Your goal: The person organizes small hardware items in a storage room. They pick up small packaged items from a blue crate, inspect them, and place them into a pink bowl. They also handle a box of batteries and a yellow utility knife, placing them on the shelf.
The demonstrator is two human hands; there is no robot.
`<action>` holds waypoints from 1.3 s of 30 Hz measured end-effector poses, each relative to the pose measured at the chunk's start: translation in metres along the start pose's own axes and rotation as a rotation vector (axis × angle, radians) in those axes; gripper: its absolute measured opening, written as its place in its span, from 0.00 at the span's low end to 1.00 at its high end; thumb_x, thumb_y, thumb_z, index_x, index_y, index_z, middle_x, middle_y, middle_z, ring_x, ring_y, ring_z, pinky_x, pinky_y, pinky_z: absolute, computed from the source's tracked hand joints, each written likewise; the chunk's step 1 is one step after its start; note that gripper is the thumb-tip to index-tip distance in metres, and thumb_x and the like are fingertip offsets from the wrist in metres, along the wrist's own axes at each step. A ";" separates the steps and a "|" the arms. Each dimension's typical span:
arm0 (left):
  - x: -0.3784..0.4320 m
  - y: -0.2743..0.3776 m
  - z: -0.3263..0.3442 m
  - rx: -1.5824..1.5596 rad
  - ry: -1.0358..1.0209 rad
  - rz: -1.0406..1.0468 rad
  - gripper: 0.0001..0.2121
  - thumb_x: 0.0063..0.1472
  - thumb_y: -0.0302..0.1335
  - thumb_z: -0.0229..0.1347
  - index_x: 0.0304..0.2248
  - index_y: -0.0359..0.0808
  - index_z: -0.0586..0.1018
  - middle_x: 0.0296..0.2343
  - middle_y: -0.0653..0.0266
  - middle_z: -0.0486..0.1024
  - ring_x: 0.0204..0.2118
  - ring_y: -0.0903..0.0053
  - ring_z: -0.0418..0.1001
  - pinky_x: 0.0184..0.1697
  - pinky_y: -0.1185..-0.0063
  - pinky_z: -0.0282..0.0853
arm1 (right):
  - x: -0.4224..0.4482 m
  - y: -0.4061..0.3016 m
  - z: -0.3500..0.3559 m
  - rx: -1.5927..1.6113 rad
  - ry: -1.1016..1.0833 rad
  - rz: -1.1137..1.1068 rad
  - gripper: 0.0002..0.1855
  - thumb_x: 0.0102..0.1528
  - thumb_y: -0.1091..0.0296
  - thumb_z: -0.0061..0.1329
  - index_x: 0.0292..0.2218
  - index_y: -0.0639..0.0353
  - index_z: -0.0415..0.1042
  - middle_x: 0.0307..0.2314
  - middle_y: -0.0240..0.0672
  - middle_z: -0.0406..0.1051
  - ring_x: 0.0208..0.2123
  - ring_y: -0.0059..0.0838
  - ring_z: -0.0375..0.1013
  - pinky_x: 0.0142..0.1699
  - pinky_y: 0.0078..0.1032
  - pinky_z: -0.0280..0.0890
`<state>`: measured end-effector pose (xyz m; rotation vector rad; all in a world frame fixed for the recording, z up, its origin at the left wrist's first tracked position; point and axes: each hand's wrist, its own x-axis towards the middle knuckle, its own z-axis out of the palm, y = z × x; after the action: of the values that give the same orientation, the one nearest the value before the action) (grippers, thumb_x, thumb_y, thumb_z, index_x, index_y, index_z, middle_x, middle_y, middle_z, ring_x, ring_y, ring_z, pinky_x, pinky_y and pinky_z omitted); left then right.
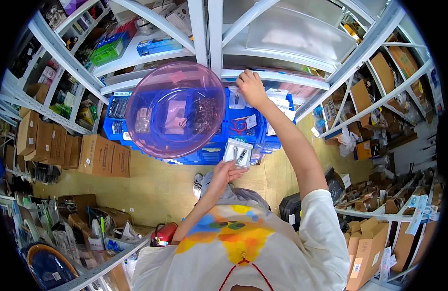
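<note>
My left hand [224, 177] holds a small clear plastic packet [238, 153] with small metal items on a white backing, low in front of the blue bins. With bent fingers, my right hand [251, 87] is at the shelf's front rail, just above a clear bag with a dark item [237, 98]; whether it grips anything is hidden. A translucent pink plastic basin [176, 143] sits over the blue plastic bins [114, 105]. Small plastic packets lie in or under the basin; which, I cannot tell. Red looped items [238, 126] with a white tag lie in a blue bin right of the basin.
White metal shelving [197, 32] stands ahead, its diagonal braces crossing the shelf fronts. Cardboard boxes [104, 155] are stacked at left, with more [367, 247] at lower right. A red fire extinguisher [165, 234] stands behind on the left, a black case [290, 210] on the right.
</note>
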<state>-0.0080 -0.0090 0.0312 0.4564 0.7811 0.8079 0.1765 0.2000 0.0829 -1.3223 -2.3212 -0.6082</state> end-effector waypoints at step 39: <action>0.003 -0.004 -0.003 0.020 -0.013 -0.015 0.14 0.56 0.30 0.44 0.38 0.28 0.63 0.31 0.51 0.70 0.35 0.63 0.71 0.34 0.78 0.68 | -0.011 0.007 -0.039 0.818 -0.352 0.356 0.10 0.36 0.66 0.48 0.21 0.64 0.67 0.15 0.40 0.68 0.18 0.31 0.68 0.25 0.23 0.62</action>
<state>-0.0066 -0.0086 0.0256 0.4730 0.7806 0.7829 0.1931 0.1742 0.1106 -1.4086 -2.0994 0.6711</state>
